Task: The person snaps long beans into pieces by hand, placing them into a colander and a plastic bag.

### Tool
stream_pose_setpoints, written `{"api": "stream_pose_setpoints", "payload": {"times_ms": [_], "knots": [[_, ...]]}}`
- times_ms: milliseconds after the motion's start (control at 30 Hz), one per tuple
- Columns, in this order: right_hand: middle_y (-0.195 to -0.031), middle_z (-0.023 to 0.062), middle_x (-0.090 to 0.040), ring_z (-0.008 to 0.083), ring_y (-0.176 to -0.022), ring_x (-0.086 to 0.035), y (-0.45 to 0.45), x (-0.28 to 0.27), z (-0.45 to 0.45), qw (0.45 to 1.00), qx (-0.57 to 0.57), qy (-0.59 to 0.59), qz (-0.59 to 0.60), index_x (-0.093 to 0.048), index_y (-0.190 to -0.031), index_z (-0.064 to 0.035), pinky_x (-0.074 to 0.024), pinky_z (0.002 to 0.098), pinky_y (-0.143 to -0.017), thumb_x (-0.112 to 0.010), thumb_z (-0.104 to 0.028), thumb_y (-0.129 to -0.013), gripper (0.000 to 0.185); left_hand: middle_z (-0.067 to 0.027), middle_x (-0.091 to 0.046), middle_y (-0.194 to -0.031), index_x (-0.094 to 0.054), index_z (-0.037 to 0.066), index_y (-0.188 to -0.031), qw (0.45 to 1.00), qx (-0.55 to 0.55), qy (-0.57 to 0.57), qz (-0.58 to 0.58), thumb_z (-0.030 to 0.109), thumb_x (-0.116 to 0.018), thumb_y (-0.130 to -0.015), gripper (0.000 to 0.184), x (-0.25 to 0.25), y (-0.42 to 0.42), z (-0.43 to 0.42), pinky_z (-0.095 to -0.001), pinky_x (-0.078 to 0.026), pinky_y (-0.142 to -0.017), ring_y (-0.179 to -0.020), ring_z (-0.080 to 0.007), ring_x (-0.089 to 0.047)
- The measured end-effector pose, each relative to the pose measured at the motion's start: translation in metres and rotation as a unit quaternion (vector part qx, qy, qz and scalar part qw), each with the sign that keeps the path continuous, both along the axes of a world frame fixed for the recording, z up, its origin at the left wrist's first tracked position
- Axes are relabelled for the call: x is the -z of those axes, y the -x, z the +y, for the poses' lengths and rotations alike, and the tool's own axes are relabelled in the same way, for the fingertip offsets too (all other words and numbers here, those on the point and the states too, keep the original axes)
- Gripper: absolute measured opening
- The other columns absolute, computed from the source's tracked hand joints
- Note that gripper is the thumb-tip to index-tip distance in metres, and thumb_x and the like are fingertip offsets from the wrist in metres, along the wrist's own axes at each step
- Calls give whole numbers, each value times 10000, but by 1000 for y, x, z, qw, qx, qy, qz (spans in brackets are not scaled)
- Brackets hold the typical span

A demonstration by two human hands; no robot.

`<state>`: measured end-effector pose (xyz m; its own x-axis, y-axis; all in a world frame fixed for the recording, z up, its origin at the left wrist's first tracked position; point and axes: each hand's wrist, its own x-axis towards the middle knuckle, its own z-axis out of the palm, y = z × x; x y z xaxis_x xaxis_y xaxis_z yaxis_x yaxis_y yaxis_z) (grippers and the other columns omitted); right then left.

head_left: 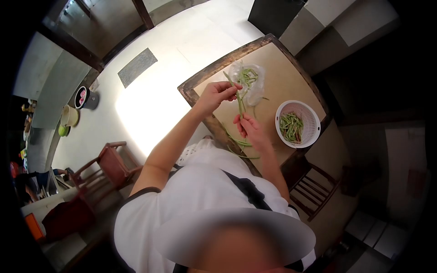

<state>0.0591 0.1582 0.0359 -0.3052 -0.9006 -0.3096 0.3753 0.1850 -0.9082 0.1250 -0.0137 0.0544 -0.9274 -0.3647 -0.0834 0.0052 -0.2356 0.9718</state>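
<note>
Long green beans [239, 101] stretch between my two hands above the table. My left hand [221, 94] pinches them near their upper end, fingers closed. Lower down, my right hand [250, 129] is closed round the same beans. Just beyond my left hand lies a clear plastic bag [258, 91] with green bean pieces [248, 76] on it. More long beans [236, 139] lie along the near table edge, partly hidden by my right hand and body. Right of my right hand, a white colander [311, 123] contains many short bean pieces [291, 127].
The wooden table [291, 73] has a dark, worn rim. A wooden chair [314, 189] stands at its right side, and a reddish chair [114, 166] is behind on the left. Buckets [91, 101] stand by the left wall. Another person [34, 182] is at far left.
</note>
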Motion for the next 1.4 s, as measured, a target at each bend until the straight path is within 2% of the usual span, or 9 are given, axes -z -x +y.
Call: {"api": "stream_pose_setpoints", "payload": {"times_ms": [233,467,567,667,733,1000,1200,1367,1400], "knots": [[-556,-68,-333,29,-458,-275,6,44,-22,983,145,-84,-77,-454,-755,-115,-223,172,-403,-384,-204,-864,157,-23,-559,-778,-603,-23,-805,977,-5,212,21,78,-539,-772,124,-3,-12,36,-200,-416,-652,-699,-82,-506],[-551,-42,-348,54,-453,-306,29,60,-15,928,138,25,-344,-450,-763,-88,-272,195,-403,-399,-177,-853,137,-1,-541,-689,-593,1,-860,982,-179,53,-14,133,-520,-810,159,11,-18,31,-184,-386,-606,-661,-60,-480],[-585,-32,-387,51,-487,-347,33,88,-8,874,276,33,-399,-454,-785,-75,-301,190,-433,-398,-167,-855,128,3,-536,-680,-592,-4,-865,974,-221,-8,54,157,-519,-814,184,-5,-21,18,-174,-378,-600,-646,-52,-476],[-663,-25,-454,36,-514,-362,29,66,-2,914,298,29,-274,-495,-856,-76,-312,180,-457,-411,-172,-847,128,17,-529,-660,-600,1,-853,990,-140,-15,-2,180,-524,-812,199,-8,-21,12,-164,-371,-578,-612,-43,-464],[-712,-32,-493,19,-545,-381,24,19,-6,989,111,46,-88,-514,-909,-70,-315,159,-486,-413,-181,-849,162,25,-522,-651,-602,7,-856,997,-51,-7,-61,195,-528,-809,208,-7,-20,17,-166,-370,-566,-601,-42,-462],[-728,-67,-458,-5,-561,-336,5,3,-15,996,21,60,56,-532,-909,-75,-277,142,-488,-417,-139,-830,153,19,-524,-667,-585,0,-898,997,-1,-70,-15,158,-489,-826,199,-6,-16,28,-175,-376,-584,-619,-49,-459],[-663,-79,-413,-5,-543,-330,-8,10,-15,995,70,61,33,-534,-898,-79,-255,141,-467,-405,-122,-828,153,-5,-505,-660,-576,-8,-893,998,50,36,-29,110,-492,-813,166,-13,-19,32,-204,-392,-609,-633,-79,-477],[-543,-48,-386,34,-433,-333,-4,27,-21,988,141,-20,-58,-472,-739,-114,-264,184,-397,-418,-160,-823,110,-48,-479,-710,-552,-23,-833,898,11,437,43,40,-517,-773,93,7,-23,41,-240,-405,-625,-655,-121,-490],[-570,-55,-389,23,-474,-350,-2,33,-20,988,129,-42,-76,-498,-778,-101,-272,166,-421,-404,-142,-827,114,-48,-479,-710,-552,-23,-833,898,13,438,46,40,-517,-773,93,10,-24,43,-240,-405,-625,-655,-121,-490]]}}
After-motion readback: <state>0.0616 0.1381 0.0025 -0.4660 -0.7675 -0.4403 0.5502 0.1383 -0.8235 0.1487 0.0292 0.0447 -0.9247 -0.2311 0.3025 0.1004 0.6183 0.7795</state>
